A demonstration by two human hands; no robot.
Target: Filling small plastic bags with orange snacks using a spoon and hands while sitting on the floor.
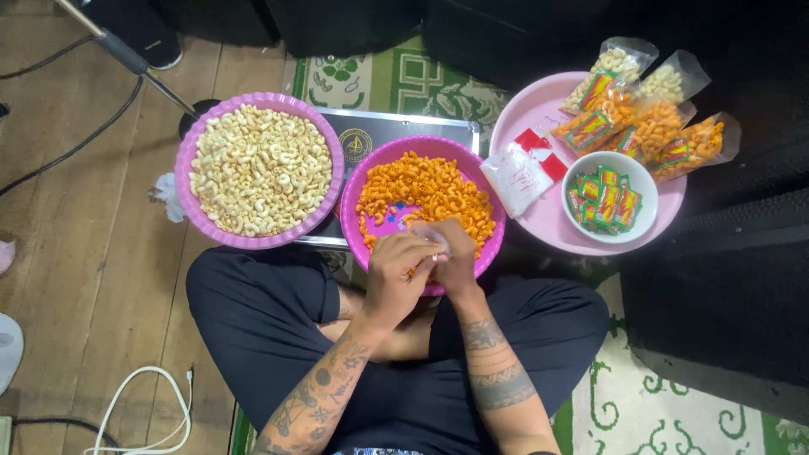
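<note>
Both my left hand (pixel 396 274) and right hand (pixel 455 257) are pinched on a small clear bag (pixel 428 238) over the near rim of the pink bowl of orange snacks (pixel 430 198), so I'd guess I'm only partway, with a few filled packets (pixel 649 126) on the pink tray (pixel 539 221) right of it and the purple bowl of pale snacks (pixel 257 168) left of it looking full.

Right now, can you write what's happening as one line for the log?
left hand: on small clear bag | right hand: same bag | under hands: pink bowl of orange snacks | left: bowl of pale snacks
</note>
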